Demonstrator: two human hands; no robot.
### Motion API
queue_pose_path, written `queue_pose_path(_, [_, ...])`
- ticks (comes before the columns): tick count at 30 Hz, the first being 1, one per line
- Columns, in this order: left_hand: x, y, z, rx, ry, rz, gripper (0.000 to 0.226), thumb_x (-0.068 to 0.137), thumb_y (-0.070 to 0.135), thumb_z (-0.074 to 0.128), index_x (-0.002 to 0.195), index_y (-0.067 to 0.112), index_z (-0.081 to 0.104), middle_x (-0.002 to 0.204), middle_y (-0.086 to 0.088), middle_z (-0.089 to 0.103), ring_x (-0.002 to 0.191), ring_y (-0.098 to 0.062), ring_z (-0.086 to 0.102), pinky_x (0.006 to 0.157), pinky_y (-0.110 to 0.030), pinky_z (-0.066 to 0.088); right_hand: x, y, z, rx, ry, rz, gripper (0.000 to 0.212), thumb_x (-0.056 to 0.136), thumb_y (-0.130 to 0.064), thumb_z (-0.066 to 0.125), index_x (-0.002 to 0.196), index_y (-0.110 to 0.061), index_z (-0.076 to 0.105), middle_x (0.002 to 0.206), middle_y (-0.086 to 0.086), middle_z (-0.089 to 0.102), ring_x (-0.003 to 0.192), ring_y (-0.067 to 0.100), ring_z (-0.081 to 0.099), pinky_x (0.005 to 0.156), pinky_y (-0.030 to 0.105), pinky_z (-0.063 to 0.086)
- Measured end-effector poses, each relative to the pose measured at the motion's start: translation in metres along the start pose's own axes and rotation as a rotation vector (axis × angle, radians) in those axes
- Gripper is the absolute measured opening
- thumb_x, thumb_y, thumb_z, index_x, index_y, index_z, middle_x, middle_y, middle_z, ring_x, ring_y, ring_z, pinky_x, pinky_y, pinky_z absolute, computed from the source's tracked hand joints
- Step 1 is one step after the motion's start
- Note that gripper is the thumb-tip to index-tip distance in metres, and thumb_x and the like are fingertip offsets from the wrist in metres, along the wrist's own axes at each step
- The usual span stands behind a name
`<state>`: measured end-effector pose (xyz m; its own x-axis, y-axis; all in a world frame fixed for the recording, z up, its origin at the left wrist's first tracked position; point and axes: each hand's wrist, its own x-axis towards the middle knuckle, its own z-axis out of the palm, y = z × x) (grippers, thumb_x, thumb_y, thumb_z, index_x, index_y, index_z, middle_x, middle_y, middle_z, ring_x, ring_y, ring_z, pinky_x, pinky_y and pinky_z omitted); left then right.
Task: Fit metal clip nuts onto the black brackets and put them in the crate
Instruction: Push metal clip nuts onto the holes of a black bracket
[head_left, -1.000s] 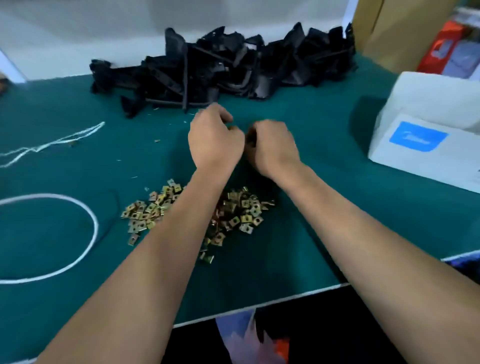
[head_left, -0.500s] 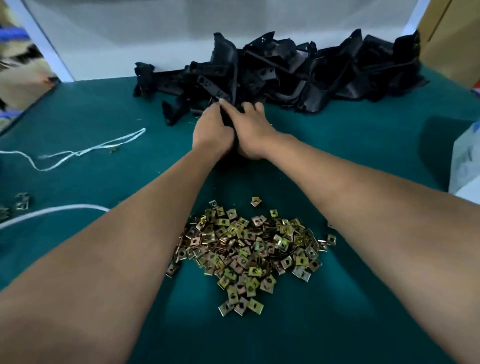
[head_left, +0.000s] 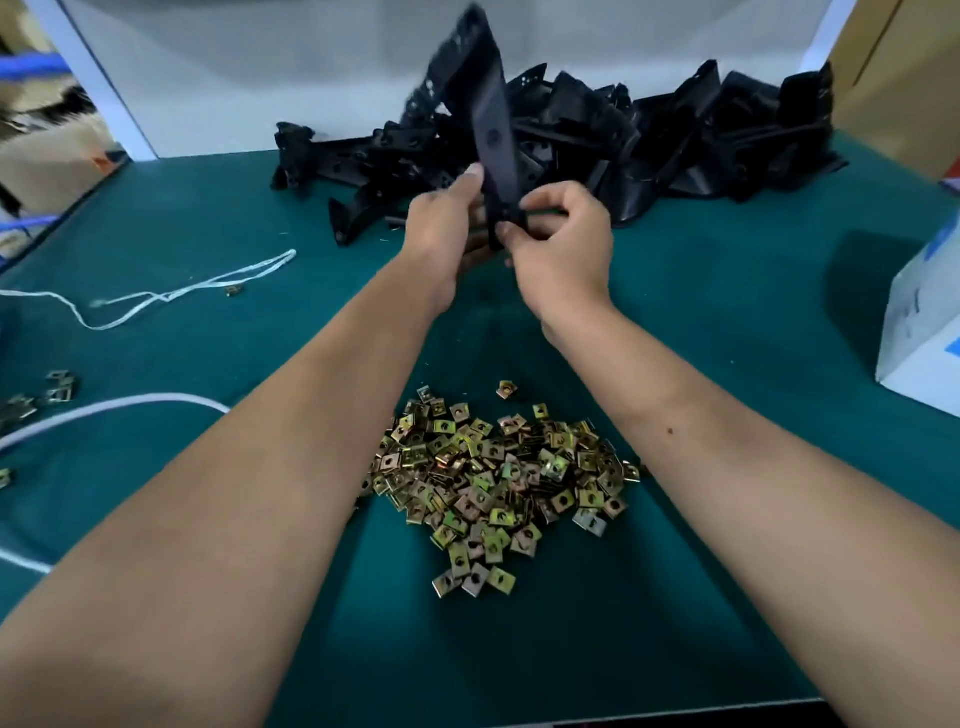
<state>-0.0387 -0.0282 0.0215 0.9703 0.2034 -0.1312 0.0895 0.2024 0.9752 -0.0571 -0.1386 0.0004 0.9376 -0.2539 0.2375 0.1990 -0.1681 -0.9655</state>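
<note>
bracket upright, lower end pinched by left hand and right hand, above the table; nuts heaped near, brackets behind.

A: Clip nuts heaped on the table, between the two forearms, near the front edge.

B: Behind them, both hands, left hand and right hand, meet on one bracket, which stands above the bracket pile at the back.

A: String lies left, box right.

B: A few stray nuts at the far left edge.
</note>
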Motion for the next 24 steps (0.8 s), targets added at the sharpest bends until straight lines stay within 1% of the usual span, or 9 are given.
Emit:
queue_pose_path(3, [-0.010,0.019,0.007,-0.034,0.004,0.124,0.016,0.100,0.018,0.065,0.104,0.003,0.069,0.091,-0.014,0.070,0.078,-0.025,0.064,0.070,-0.035,0.055,-0.013,-0.010,-0.018,0.146,-0.166,0.042,0.024,0.084,-0.007,0.082,0.089,-0.016,0.060,0.082,0.008,0.073,0.058,0.012,0.064,0.055,0.023,0.054])
queue_pose_path(6, [-0.022,0.033,0.008,-0.074,0.004,0.132,0.003,0.096,0.004,0.068,0.098,0.003,0.068,0.086,-0.008,0.074,0.071,-0.020,0.071,0.068,-0.034,0.062,-0.026,-0.013,-0.034,0.081,-0.371,-0.038,0.022,0.085,-0.003,0.081,0.084,-0.011,0.061,0.064,0.005,0.069,0.056,0.014,0.063,0.052,0.024,0.051])
queue_pose_path(8, [-0.034,0.036,0.010,-0.128,-0.026,0.115,0.006,0.097,0.004,0.066,0.092,0.002,0.069,0.081,-0.010,0.074,0.069,-0.022,0.072,0.068,-0.039,0.062,-0.033,-0.014,-0.040,0.033,-0.501,-0.059,0.020,0.086,-0.004,0.080,0.085,-0.011,0.062,0.067,0.007,0.070,0.061,0.016,0.064,0.054,0.025,0.053])
queue_pose_path(12, [-0.049,0.035,-0.001,-0.209,0.091,0.250,0.011,0.097,-0.002,0.063,0.091,0.008,0.066,0.072,-0.006,0.073,0.064,-0.022,0.071,0.060,-0.037,0.061,-0.039,-0.003,-0.058,-0.373,-0.687,-0.189,0.011,0.086,-0.022,0.083,0.091,-0.018,0.075,0.094,0.002,0.076,0.082,0.017,0.069,0.080,0.040,0.060])
queue_pose_path(14, [-0.049,0.032,-0.020,-0.065,0.251,0.332,0.012,0.091,-0.002,0.064,0.090,0.010,0.066,0.077,-0.005,0.074,0.061,-0.021,0.068,0.064,-0.040,0.063,-0.038,0.002,-0.070,-0.512,-0.820,-0.207,0.014,0.083,-0.028,0.085,0.095,-0.025,0.078,0.103,-0.002,0.075,0.099,0.018,0.067,0.092,0.043,0.054])
queue_pose_path(16, [-0.052,0.024,-0.042,0.154,0.353,0.348,0.009,0.082,0.005,0.064,0.087,0.012,0.068,0.083,-0.008,0.075,0.060,-0.020,0.068,0.070,-0.050,0.064,-0.038,0.003,-0.077,-0.542,-0.939,-0.220,0.020,0.082,-0.030,0.086,0.100,-0.030,0.078,0.115,-0.004,0.068,0.108,0.015,0.062,0.093,0.034,0.051])
queue_pose_path(19, [-0.059,0.003,-0.066,0.444,0.231,0.338,0.009,0.074,0.019,0.065,0.079,0.026,0.069,0.078,0.000,0.074,0.057,-0.024,0.071,0.066,-0.051,0.063,-0.039,0.004,-0.074,-0.604,-0.956,-0.282,0.020,0.081,-0.029,0.086,0.099,-0.034,0.079,0.112,-0.004,0.062,0.102,0.006,0.056,0.086,0.017,0.044])
queue_pose_path(21, [-0.058,-0.011,-0.076,0.528,0.141,0.312,0.019,0.075,0.027,0.072,0.093,0.028,0.068,0.092,0.001,0.076,0.069,-0.024,0.074,0.070,-0.047,0.064,-0.039,0.007,-0.069,-0.598,-0.896,-0.305,0.015,0.083,-0.023,0.085,0.096,-0.029,0.079,0.101,-0.008,0.065,0.088,0.000,0.058,0.074,0.014,0.040])
queue_pose_path(24, [-0.051,-0.027,-0.082,0.636,0.143,0.345,0.056,0.074,0.046,0.083,0.118,0.027,0.055,0.109,0.009,0.071,0.095,-0.008,0.070,0.084,-0.030,0.058,-0.041,0.012,-0.067,-0.582,-0.764,-0.289,0.011,0.087,-0.017,0.081,0.093,-0.023,0.074,0.086,-0.012,0.069,0.074,-0.002,0.060,0.067,0.010,0.041])
